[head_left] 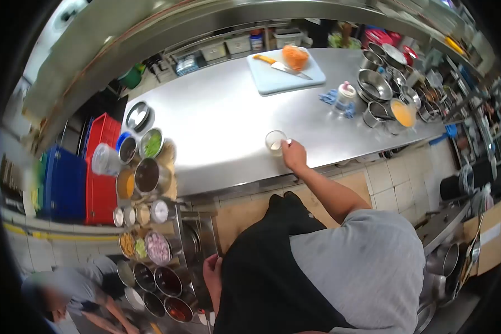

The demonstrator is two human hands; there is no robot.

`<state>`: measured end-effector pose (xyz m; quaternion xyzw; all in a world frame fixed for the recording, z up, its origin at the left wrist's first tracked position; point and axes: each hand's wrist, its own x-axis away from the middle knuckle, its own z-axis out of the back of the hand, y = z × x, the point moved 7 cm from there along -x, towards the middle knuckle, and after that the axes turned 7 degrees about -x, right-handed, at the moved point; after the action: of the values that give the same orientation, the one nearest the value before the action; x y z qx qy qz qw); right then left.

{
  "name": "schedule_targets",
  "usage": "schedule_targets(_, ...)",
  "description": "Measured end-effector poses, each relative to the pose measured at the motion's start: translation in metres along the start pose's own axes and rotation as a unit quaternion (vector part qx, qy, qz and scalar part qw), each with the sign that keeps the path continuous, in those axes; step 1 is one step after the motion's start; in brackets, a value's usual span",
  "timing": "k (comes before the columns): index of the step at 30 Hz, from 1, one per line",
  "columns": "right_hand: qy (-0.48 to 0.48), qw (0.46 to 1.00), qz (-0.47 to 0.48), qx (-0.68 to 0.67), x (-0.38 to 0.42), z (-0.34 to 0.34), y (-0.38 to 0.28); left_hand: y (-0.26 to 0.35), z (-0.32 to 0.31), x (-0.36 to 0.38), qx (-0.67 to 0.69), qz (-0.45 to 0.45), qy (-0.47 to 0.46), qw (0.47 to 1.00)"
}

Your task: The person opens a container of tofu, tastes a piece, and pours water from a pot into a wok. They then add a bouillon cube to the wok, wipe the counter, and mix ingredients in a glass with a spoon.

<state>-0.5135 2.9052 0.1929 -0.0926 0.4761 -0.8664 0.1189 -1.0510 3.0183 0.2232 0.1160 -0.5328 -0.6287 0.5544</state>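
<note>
My right hand (294,156) is stretched out over the steel worktable (217,128), its fingers closed at the near side of a small clear cup (274,141). Something pale shows inside the cup, too small to name. Down by my hip, my left hand (212,269) has curled fingers; whether anything is in them is hidden. It is beside the metal rack of containers. Farther back on the table lies a light blue cutting board (259,78), bearing a yellow-handled knife (284,68) and an orange food piece (295,57).
A squeeze bottle (345,94) stands by a blue cloth (328,97). Steel pots (374,84) crowd the right end. At left are a bowl of chopped greens (151,143), chopped onion (158,248) and dark sauce pots (168,280). Another person (75,289) works at lower left.
</note>
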Motion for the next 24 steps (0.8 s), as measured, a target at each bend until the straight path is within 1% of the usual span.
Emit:
schedule_targets(1, 0.024, 0.999, -0.034, -0.001, -0.020, 0.018, 0.021, 0.024, -0.016, -0.007, -0.050, 0.002, -0.002, 0.999)
schedule_targets(2, 0.046, 0.997, -0.067, 0.000, -0.038, 0.037, 0.039, 0.037, -0.033, -0.021, -0.058, -0.002, -0.010, 0.998)
schedule_targets(4, 0.070, 0.993, -0.091, 0.008, -0.071, 0.065, 0.070, 0.054, -0.072, -0.045, -0.051, -0.028, -0.040, 0.998)
schedule_targets(5, 0.079, 0.992, -0.101, 0.016, -0.086, 0.073, 0.082, 0.073, -0.091, -0.051, -0.075, -0.039, -0.051, 0.995)
schedule_targets(7, 0.052, 0.995, -0.070, 0.055, -0.116, 0.073, 0.100, 0.111, -0.138, -0.057, -0.022, -0.001, -0.091, 0.996)
schedule_targets(8, 0.040, 0.997, -0.055, 0.046, -0.129, 0.068, 0.104, 0.126, -0.161, -0.059, -0.015, -0.027, -0.099, 0.995)
schedule_targets(9, -0.008, 1.000, -0.026, -0.005, -0.138, 0.057, 0.092, 0.136, -0.180, -0.066, -0.010, -0.057, -0.101, 0.993)
schedule_targets(10, -0.026, 0.999, 0.010, -0.031, -0.142, 0.044, 0.073, 0.137, -0.198, -0.074, -0.008, -0.050, -0.110, 0.993)
schedule_targets(11, -0.061, 0.997, 0.043, -0.011, -0.150, 0.012, 0.060, 0.140, -0.212, -0.078, -0.008, -0.044, -0.127, 0.991)
schedule_targets(12, -0.083, 0.994, 0.072, 0.010, -0.158, -0.011, 0.057, 0.149, -0.219, -0.079, 0.007, -0.032, -0.103, 0.994)
schedule_targets(14, -0.217, 0.972, 0.084, -0.030, -0.159, -0.068, 0.019, 0.168, -0.248, -0.081, -0.018, -0.037, -0.162, 0.986)
schedule_targets(15, -0.251, 0.957, 0.139, -0.034, -0.157, -0.096, -0.001, 0.173, -0.253, -0.083, -0.012, -0.031, -0.155, 0.987)
schedule_targets(16, -0.281, 0.940, 0.191, -0.040, -0.153, -0.122, -0.018, 0.179, -0.259, -0.083, -0.020, -0.040, -0.167, 0.985)
schedule_targets(17, -0.289, 0.934, 0.205, -0.045, -0.147, -0.138, -0.035, 0.181, -0.262, -0.082, -0.031, -0.048, -0.180, 0.982)
schedule_targets(19, -0.297, 0.930, 0.211, -0.056, -0.127, -0.141, -0.056, 0.178, -0.258, -0.082, -0.024, -0.037, -0.173, 0.984)
schedule_targets(21, -0.239, 0.925, 0.288, -0.069, -0.108, -0.114, -0.081, 0.175, -0.251, -0.084, -0.019, -0.032, -0.173, 0.984)
schedule_targets(22, -0.236, 0.926, 0.288, -0.068, -0.103, -0.104, -0.076, 0.170, -0.245, -0.085, -0.032, -0.031, -0.152, 0.987)
schedule_targets(23, -0.289, 0.920, 0.245, -0.103, -0.094, -0.093, -0.058, 0.164, -0.239, -0.086, -0.042, -0.029, -0.129, 0.990)
schedule_targets(24, -0.342, 0.908, 0.201, -0.136, -0.083, -0.081, -0.035, 0.155, -0.238, -0.088, -0.037, -0.029, -0.130, 0.990)
